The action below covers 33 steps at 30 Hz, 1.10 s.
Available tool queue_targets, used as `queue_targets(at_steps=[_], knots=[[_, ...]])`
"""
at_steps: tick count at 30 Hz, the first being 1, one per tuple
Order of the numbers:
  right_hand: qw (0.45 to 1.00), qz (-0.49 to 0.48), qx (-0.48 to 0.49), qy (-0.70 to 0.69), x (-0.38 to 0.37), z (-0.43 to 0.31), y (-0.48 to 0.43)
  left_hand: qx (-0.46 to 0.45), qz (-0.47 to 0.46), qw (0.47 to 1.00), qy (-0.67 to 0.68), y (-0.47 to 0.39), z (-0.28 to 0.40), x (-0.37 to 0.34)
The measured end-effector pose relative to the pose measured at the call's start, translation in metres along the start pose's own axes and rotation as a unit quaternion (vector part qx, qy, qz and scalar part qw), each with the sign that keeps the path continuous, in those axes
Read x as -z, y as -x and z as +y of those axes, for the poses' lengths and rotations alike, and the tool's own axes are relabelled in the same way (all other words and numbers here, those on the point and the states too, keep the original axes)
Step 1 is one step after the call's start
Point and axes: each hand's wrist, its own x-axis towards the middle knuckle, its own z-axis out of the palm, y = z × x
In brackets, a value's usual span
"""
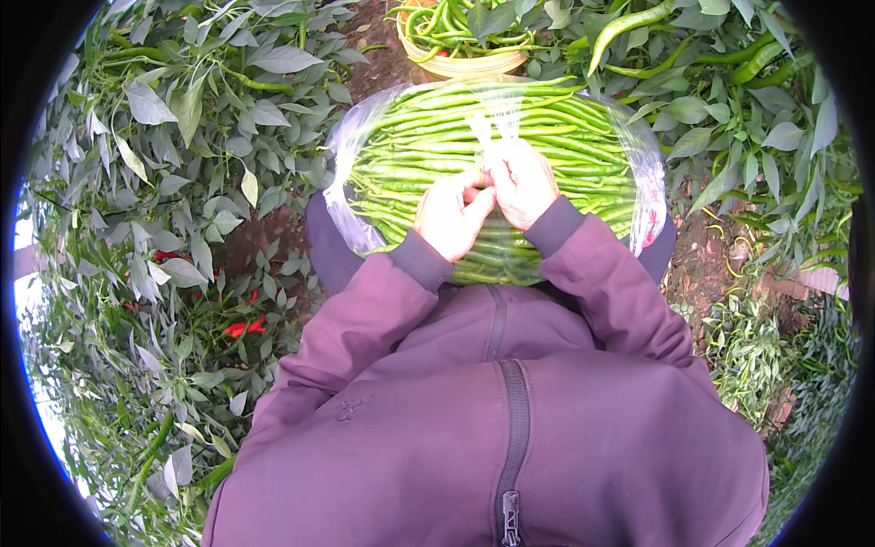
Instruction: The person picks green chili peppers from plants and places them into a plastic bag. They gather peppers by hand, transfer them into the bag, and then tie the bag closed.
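Note:
A clear plastic bag (345, 205) full of long green chili peppers (410, 154) lies across my lap, the peppers mostly lined up side by side. Over the middle of the bag my two hands meet. My left hand (452, 213) has its thumb and fingertips pinched on gathered plastic of the bag. Touching it, my right hand (523, 183) grips the same gathered plastic, and a twisted strip of film rises above its fingers. The exact hold of the fingertips is washed out by bright light.
Beyond the bag stands a round basket (472, 66) with more green peppers. Pepper plants (266, 116) crowd in on both sides, some with hanging green peppers (629, 31). Red peppers (245, 327) show low at the left. Bare soil (697, 260) lies right of my legs.

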Motion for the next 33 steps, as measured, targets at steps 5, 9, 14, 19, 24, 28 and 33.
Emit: queue_targets(at_steps=[5,9,14,19,24,28,33], knots=[[0.995,0.024,0.082,0.059,0.004,0.004,0.0,-0.017,-0.013,0.999,0.05,-0.009,-0.003,-0.009],[0.998,0.026,0.028,-0.041,0.006,0.003,0.003,0.212,-0.025,0.932,0.292,-0.003,0.017,-0.008],[0.98,0.077,-0.048,-0.177,0.005,-0.005,0.009,0.242,0.037,0.918,0.312,-0.021,0.03,-0.009],[0.95,0.161,-0.075,-0.256,0.002,-0.007,0.014,0.246,0.047,0.911,0.329,-0.042,0.028,-0.006],[0.97,0.141,-0.014,-0.199,0.002,-0.004,0.016,0.214,0.018,0.932,0.293,-0.061,0.019,-0.004],[0.985,0.12,0.072,-0.102,0.002,-0.009,0.019,0.231,0.002,0.934,0.273,-0.071,0.012,-0.002],[0.977,0.134,0.12,0.11,0.01,-0.025,0.024,0.25,-0.067,0.934,0.245,-0.085,0.014,0.012]])
